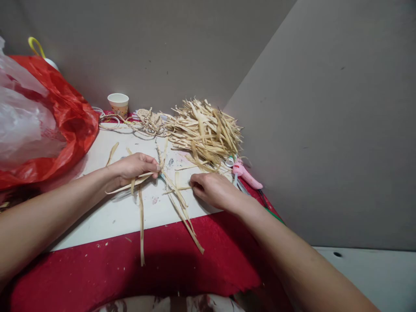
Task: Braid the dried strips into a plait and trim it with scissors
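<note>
My left hand (138, 168) pinches a small bundle of crossed dry straw strips (177, 193) between thumb and fingers, above a white board (120, 216). Some strips fan out toward the lower right, and one long strip (141, 225) hangs down over the board's front edge. To the right, my right hand (209, 187) is closed with its fingers curled down close to the board. A thin strip end shows at its fingertips, but the hand hides most of what they hold. Behind both hands lies a large heap of straw strips (208, 130).
A red and clear plastic bag (74, 117) bulges at the left. At the back stand a paper cup (118, 104) and coils of straw cord (149, 121). A pink-handled tool (247, 174) lies right of the heap. Red cloth (130, 268) covers the table; grey walls (318, 121) enclose it.
</note>
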Tool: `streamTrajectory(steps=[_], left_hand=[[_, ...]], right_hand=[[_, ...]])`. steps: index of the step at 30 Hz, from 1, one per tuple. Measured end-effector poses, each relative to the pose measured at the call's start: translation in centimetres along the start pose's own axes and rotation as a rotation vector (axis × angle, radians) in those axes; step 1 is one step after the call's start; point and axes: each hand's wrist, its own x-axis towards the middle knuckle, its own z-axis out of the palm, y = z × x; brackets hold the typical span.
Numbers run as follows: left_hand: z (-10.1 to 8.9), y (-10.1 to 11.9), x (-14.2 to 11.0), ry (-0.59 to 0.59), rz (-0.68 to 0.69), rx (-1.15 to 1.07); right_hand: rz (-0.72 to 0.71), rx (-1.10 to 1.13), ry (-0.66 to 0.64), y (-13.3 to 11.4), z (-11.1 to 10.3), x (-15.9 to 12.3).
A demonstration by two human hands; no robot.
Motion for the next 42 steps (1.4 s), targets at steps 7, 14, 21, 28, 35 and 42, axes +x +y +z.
streamTrajectory(steps=[7,14,21,28,35,42], left_hand=[[-0.3,-0.3,0.5,-0.034,-0.002,-0.021],[-0.4,-0.3,0.4,-0.054,-0.009,-0.009],[-0.3,-0.2,0.3,-0.035,-0.016,-0.016],[-0.6,-0.1,0.4,-0.062,-0.019,0.002],[-1.6,0.1,0.6,-0.089,-0.015,-0.028],[-1.4,0.3,0.5,-0.099,-0.009,-0.059]], right_hand=[[0.114,0.380,0.235,2.3,-2.8,-3.7],[0.354,1.236,0.215,2.1,-3.2,-5.5],[0.309,0.706,0.059,2.4,-0.3,-3.6],[0.198,0.265,0.241,0.9,-0.4,0.6],[0.012,0.001,0.033,-2.9,-0.1,2.3],[-0.011,-0.029,0.084,-2.3,-1.2,5.2]])
